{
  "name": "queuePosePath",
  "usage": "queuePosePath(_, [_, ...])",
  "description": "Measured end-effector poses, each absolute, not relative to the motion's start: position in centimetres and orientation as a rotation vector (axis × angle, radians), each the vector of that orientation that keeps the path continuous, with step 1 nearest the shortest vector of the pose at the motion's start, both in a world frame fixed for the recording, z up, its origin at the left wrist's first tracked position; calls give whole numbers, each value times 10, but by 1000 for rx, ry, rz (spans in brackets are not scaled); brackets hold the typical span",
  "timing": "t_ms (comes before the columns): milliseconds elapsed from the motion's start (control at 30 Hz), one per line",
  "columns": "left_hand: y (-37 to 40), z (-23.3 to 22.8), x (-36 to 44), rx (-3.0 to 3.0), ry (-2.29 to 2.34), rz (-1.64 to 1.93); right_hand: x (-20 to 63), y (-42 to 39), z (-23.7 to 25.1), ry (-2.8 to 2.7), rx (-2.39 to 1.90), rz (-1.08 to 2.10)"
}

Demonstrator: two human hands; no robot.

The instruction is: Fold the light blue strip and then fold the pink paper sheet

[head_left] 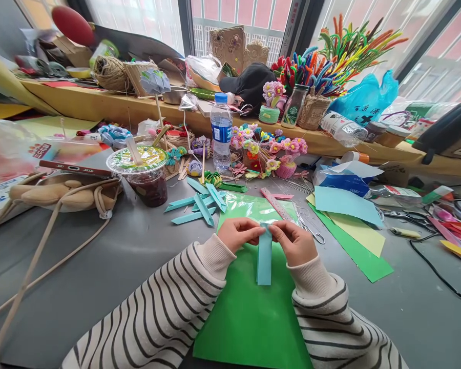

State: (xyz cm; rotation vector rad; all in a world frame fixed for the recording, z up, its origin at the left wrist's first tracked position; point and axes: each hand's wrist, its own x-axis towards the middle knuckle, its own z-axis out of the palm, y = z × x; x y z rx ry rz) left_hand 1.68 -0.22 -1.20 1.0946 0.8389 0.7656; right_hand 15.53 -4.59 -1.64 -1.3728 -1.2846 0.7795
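Observation:
Between my two hands is a light-blue folded paper strip (265, 261), hanging lengthwise toward me over a green sheet (253, 318). My left hand (240, 233) pinches its far end from the left, thumb and finger pressed together. From the other side, my right hand (296, 240) pinches the same end, its fingertips close to the left ones. The fingertips hide part of that end's fold. Several similar blue folded strips (203, 207) lie in a loose pile beyond my left hand. A pink ruler (275, 204) lies just past my right hand, near scissors (318, 237).
A lidded drink cup (148, 187) and a brown bag (65, 192) stand at left. A water bottle (222, 136) and crochet flowers (271, 148) are at the back. Coloured paper sheets (353, 230) and black-handled scissors (411, 219) lie at right. A cluttered ledge (230, 115) runs behind.

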Motion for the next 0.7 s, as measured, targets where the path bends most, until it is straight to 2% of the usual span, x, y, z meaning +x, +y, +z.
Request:
queuePosePath(300, [-4,-12,16,1196,796,768,149,-47,-13,-1404,-1458,506])
queuePosePath(567, [-4,-13,16,1169,819,826,152,-44,-15,-1302,-1409,649])
queuePosePath(700, [-3,-12,16,1167,811,863,153,-46,-14,-1424,-1408,679])
